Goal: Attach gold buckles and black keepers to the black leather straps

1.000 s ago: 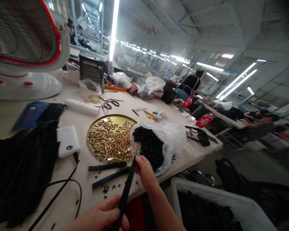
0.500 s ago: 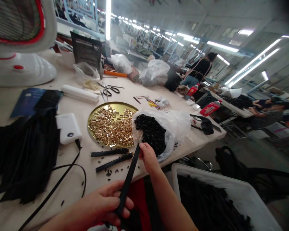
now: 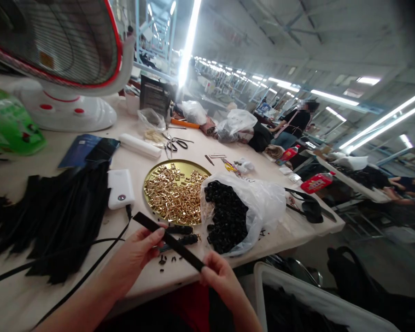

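Observation:
A flat black strap (image 3: 181, 249) is stretched between my hands above the table's front edge. My left hand (image 3: 145, 244) pinches it near the middle, and its free end points up to the left. At the lower right end, my right hand (image 3: 218, 273) grips it between thumb and fingers. Behind the strap, a round gold tray (image 3: 177, 164) holds a heap of small gold metal buckles (image 3: 174, 196). Beside it lies an open clear plastic bag (image 3: 262, 198) full of small black pieces (image 3: 228, 216). Partly hidden by the strap, two black straps (image 3: 184, 240) with gold fittings lie on the table.
A pile of black straps (image 3: 72, 212) spreads at left, near a white power bank (image 3: 120, 188) with a black cable. A fan (image 3: 79, 113) stands behind. Scissors (image 3: 176, 144) lie farther back. A white bin (image 3: 260, 286) sits below right. A person (image 3: 293, 122) stands far off.
The strap has swung from steep to slanting down rightward. My left hand has moved up along it, and my right hand has come down and nearer. The view has shifted left.

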Tool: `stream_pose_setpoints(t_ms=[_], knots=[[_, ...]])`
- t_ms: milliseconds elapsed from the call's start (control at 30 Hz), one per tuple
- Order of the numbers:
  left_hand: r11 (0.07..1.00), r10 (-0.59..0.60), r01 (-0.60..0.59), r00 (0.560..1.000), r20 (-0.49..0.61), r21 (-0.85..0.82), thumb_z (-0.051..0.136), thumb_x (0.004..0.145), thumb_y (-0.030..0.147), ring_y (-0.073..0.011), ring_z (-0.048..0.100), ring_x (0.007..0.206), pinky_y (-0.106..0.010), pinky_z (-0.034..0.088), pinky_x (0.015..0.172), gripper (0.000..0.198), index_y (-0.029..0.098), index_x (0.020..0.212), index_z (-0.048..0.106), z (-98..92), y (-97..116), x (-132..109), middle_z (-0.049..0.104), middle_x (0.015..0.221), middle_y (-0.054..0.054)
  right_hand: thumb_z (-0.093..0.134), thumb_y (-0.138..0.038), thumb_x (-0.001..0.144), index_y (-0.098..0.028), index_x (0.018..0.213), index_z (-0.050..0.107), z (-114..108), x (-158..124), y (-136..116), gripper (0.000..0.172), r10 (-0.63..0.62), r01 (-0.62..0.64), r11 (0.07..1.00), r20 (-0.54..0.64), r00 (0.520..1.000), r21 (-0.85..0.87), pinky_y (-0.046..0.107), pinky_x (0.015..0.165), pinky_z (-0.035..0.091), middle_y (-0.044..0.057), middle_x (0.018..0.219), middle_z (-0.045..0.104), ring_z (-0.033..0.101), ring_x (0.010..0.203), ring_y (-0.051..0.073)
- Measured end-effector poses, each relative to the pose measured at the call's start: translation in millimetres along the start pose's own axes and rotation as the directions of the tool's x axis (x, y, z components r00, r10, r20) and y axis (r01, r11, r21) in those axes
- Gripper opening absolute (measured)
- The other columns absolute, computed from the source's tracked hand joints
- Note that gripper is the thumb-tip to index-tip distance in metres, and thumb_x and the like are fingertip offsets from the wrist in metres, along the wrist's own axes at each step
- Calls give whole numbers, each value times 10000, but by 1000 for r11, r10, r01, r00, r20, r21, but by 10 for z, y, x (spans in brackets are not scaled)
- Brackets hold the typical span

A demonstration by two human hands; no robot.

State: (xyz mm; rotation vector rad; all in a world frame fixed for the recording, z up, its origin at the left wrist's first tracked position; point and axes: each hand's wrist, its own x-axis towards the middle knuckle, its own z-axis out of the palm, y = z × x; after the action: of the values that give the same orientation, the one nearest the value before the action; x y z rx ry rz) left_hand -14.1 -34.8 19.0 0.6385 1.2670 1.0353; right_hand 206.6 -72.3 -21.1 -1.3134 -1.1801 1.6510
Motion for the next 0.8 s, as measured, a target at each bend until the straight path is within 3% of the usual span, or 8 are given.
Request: stream_pose_setpoints(t_ms=[67,133,233,333,400,500,633,800], knots=[[986,80,-89,994,73,143,589,720,399,-153,591,753,-229,460,629,291,191,918,637,33,-5,-37,680,806,-3,605,-278,680,-200,680,503,66,-67,31,128,99,-85,993,189,977,-80,215,498,363,-50,540,557,499,501,109],[933,183,-217,973,141,286,504,769,410,-179,596,770,-262,463,683,347,180,1002,619,62,-10,-83,686,781,-15,596,-270,702,-196,731,552,39,-33,13,91,66,-21,978,215,974,-208,224,531,387,-32,613,586,528,568,125],[789,276,-392,914,297,472,417,809,397,-201,600,807,-306,461,767,421,191,1149,556,98,-26,-133,679,857,-35,510,-316,790,-185,790,570,-187,188,-76,144,-193,137,871,-72,979,-471,256,602,415,1,687,583,543,648,150],[690,298,-468,879,372,553,398,809,372,-233,528,1049,-346,382,942,402,205,1125,583,144,-94,-131,624,1108,-59,474,-298,814,-170,932,594,-454,457,-146,211,-429,44,594,-270,862,-804,302,698,424,71,869,601,571,772,197],[704,261,-429,897,356,565,408,780,340,-237,535,1036,-345,414,913,394,196,1093,598,184,-153,-116,624,1104,-65,497,-270,804,-184,1028,596,-545,586,-146,260,-461,-19,382,-209,862,-924,304,731,418,95,981,587,577,838,212],[798,65,-249,941,331,550,422,720,293,-191,606,720,-271,503,595,461,166,1145,549,242,-197,-119,651,858,-46,502,-254,812,-214,1040,611,-543,686,-98,256,-437,-51,166,-120,892,-985,290,723,410,92,999,576,581,839,207],[873,-134,-22,950,284,487,437,699,268,-124,541,493,-218,433,490,518,110,1188,498,261,-156,-159,561,593,37,496,-252,825,-219,1027,610,-474,730,-70,234,-461,-90,71,-113,880,-993,287,695,393,83,964,569,569,803,198],[925,-268,168,925,271,340,478,718,286,-96,548,495,-189,400,496,487,186,1194,485,187,-150,-146,589,618,54,572,-224,769,-232,1005,605,-422,777,-173,238,-447,-47,-1,-42,894,-999,291,690,366,67,947,575,537,800,201]])
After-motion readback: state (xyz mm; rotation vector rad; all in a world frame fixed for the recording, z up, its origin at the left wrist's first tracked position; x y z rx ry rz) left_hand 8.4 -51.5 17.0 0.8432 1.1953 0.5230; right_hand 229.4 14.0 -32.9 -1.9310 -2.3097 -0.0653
